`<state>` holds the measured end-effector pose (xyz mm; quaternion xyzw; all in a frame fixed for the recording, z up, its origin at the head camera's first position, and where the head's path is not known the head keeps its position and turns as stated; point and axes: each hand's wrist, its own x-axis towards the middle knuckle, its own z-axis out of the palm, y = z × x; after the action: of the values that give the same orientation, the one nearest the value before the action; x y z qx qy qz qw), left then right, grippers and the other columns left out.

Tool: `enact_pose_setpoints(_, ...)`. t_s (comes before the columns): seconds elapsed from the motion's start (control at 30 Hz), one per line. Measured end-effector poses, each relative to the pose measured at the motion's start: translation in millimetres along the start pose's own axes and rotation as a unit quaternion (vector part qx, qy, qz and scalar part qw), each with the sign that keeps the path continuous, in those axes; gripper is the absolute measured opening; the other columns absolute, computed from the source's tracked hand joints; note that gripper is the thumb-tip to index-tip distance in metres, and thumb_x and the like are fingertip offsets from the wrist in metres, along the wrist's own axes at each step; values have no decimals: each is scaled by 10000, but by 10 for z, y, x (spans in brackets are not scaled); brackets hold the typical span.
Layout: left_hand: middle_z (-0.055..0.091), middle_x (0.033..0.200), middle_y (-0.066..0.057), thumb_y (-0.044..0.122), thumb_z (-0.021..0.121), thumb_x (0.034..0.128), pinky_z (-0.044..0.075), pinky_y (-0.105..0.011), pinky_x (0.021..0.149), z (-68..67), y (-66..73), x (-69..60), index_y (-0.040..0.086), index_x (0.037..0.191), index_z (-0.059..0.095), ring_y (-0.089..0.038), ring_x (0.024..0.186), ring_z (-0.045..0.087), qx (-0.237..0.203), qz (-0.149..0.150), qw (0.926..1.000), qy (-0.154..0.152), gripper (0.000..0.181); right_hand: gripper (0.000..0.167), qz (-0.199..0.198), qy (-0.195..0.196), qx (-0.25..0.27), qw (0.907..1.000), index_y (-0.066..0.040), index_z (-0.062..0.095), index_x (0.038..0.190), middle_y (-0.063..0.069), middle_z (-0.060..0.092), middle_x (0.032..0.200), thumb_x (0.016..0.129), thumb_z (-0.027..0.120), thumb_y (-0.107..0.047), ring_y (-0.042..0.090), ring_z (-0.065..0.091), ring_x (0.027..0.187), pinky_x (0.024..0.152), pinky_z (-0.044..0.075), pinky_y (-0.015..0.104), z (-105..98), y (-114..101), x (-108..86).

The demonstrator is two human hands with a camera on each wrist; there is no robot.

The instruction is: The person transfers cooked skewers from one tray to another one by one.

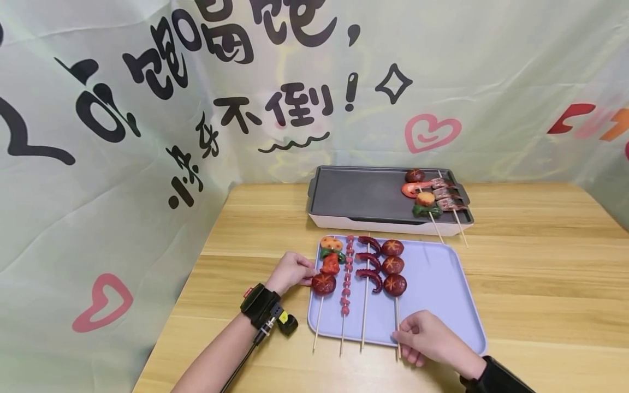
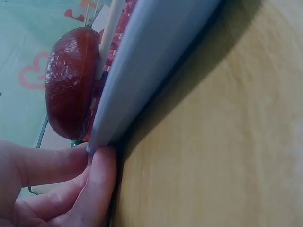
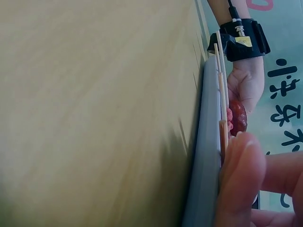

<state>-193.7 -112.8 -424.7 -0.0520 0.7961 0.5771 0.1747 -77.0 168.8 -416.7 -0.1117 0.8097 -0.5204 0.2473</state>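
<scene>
From where I stand, the person's left hand [image 1: 290, 271] pinches the rim of a lilac tray [image 1: 437, 284] at about nine o'clock, and the right hand [image 1: 426, 338] has a narrow grip on the stick of the three-mushroom skewer [image 1: 393, 266], between five and six o'clock. That skewer lies on the tray, its caps towards twelve and its stick crossing the near rim. Beside it, going round towards nine, come the octopus-tentacle skewer [image 1: 372, 260], a skewer of small pink-red pieces [image 1: 347, 275] and a mixed skewer [image 1: 330, 265] (the glossy mushroom on that one sits right by the left hand). At twelve o'clock, just past the tray on the wood-grain tabletop [image 1: 530, 295], stands a dark griddle [image 1: 363, 191]. Its three-o'clock end carries a sliced-meat skewer [image 1: 444, 195] and another mixed one [image 1: 425, 198], their sticks poking out over the near edge.
</scene>
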Motion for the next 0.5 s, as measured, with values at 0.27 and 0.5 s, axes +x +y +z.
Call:
enact_pose_setpoints(0.27, 598, 1031, -214, -87, 610, 797, 592, -244, 634, 6, -24, 21, -128, 943, 605, -153, 666, 629, 1, 43, 10000, -26, 152, 209, 8, -59, -21, 10000, 14, 577, 706, 53, 587, 567, 862, 586, -124, 93, 532, 456, 403, 547, 301, -6, -8, 4)
enact_pose_setpoints(0.5, 601, 1055, -210, -83, 610, 798, 592, -244, 628, 9, -30, 31, -120, 936, 608, -151, 670, 629, -8, 74, 10000, -5, 143, 210, -6, -304, -16, 9995, 33, 614, 737, 64, 596, 573, 869, 592, -129, 89, 544, 454, 413, 553, 307, -74, -53, -9)
